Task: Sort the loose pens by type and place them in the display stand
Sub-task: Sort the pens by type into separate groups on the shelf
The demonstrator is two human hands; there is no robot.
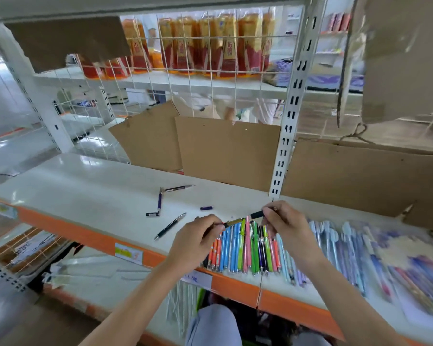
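Above a white shelf [85, 191], my left hand [198, 240] pinches a dark pen body [231, 223] with a gold band. My right hand [285, 226] pinches its black cap [257, 215], a short gap away from the pen's end. Just below my hands lies a tight row of coloured pens [248, 248], orange, blue, green and pink. Paler blue and purple pens [335, 245] lie in rows further right. Loose on the shelf to the left are a black pen [170, 226], a purple pen [159, 201], a dark pen [180, 188] and two purple caps [206, 208] [152, 214].
Brown cardboard sheets [225, 151] lean against the wire grid at the shelf's back. A white slotted upright [285, 136] stands behind my right hand. The orange shelf edge [85, 236] carries price labels. A wire basket [23, 248] hangs at lower left.
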